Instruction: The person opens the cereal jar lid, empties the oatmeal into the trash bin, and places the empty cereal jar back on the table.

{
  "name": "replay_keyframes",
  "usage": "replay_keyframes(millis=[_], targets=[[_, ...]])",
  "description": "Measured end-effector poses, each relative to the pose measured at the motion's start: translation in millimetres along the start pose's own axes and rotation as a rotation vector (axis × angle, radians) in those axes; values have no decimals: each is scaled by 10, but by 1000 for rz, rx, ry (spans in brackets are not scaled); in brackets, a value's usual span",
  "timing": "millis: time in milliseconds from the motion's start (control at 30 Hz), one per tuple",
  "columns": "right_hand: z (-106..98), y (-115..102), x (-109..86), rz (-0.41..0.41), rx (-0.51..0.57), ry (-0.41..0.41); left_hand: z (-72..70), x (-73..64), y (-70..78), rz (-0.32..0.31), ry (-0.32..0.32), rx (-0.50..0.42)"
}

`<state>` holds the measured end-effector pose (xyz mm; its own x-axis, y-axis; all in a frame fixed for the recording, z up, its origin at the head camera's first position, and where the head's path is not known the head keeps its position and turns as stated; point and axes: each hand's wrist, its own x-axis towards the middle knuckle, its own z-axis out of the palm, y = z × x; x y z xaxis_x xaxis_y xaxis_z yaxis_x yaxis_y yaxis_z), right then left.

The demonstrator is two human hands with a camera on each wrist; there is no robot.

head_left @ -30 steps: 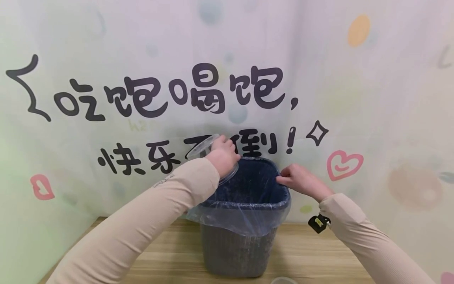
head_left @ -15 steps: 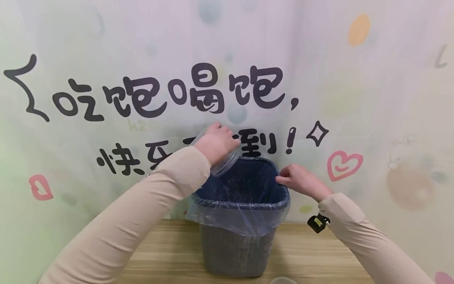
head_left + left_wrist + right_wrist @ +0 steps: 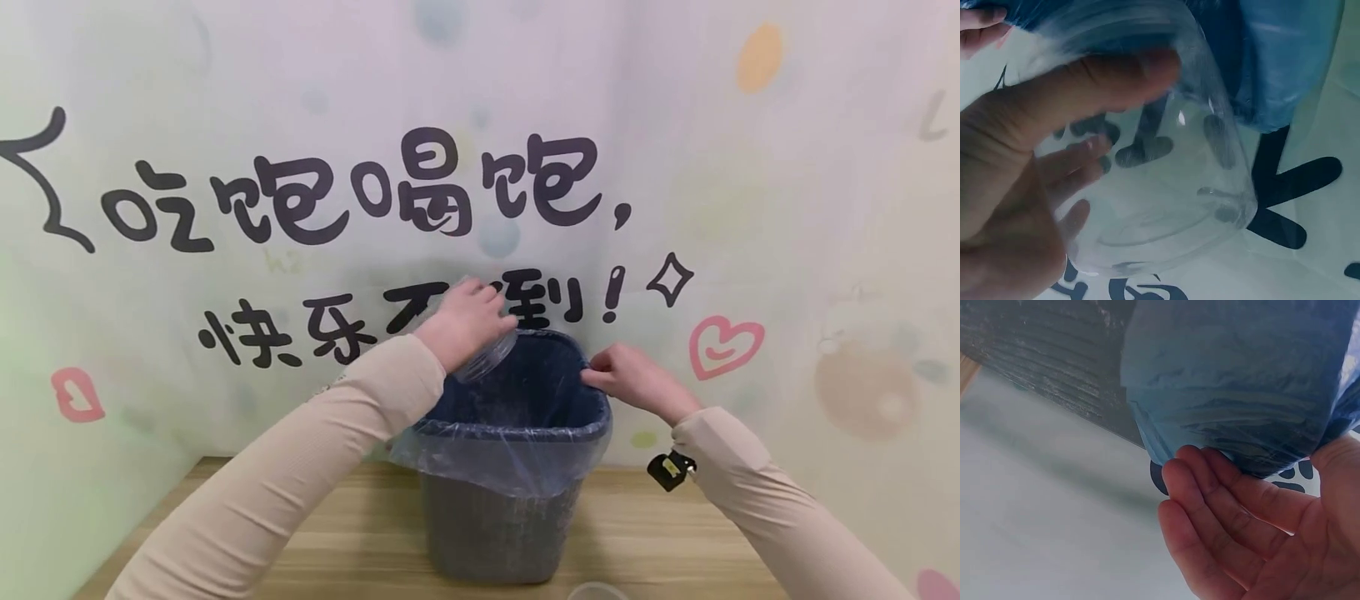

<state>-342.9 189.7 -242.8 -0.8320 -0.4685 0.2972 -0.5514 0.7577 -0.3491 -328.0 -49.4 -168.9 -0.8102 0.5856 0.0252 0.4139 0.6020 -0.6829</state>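
A grey-blue trash bin (image 3: 501, 533) stands upright in the head view, lined with a clear bluish plastic bag (image 3: 510, 467) folded over its rim. My left hand (image 3: 467, 321) grips a clear plastic jar (image 3: 1166, 219) and holds it tilted above the bin's left back edge. The left wrist view shows the thumb and fingers round the see-through jar; I see no contents in it. At the right side of the rim, my right hand (image 3: 633, 379) holds the bin's edge through the bag, its thumb on top and curled fingers (image 3: 1197, 481) outside.
A wood-grain table (image 3: 352, 533) carries the bin. Behind it hangs a pale printed backdrop (image 3: 300, 75) with large dark characters. A round translucent rim (image 3: 597, 592) is cut off at the bottom edge, its kind unclear.
The left hand lifts slightly up and left with the jar, then comes back down and right, so the jar is nearer the bin's opening. The right hand stays on the rim.
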Motion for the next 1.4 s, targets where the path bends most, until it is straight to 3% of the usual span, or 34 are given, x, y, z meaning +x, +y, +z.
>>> replay_keyframes(millis=[100, 233, 667, 833, 1000, 1233, 1400], targets=[[-18, -14, 6, -10, 15, 10, -33, -20, -7, -37, 28, 50], [-43, -37, 17, -13, 20, 13, -61, -94, -73, -16, 66, 44], [-2, -21, 14, -3, 29, -16, 79, -210, -124, 3, 135, 2], [-13, -20, 18, -13, 28, -7, 93, -244, -173, -8, 99, -20], [-12, 0, 2, -17, 28, -6, 126, -298, -203, 3, 119, -56], [1, -7, -14, 3, 26, -11, 241, -244, -280, -26, 55, -152], [12, -2, -16, 4, 34, -5, 272, -259, -344, -37, 66, -203]])
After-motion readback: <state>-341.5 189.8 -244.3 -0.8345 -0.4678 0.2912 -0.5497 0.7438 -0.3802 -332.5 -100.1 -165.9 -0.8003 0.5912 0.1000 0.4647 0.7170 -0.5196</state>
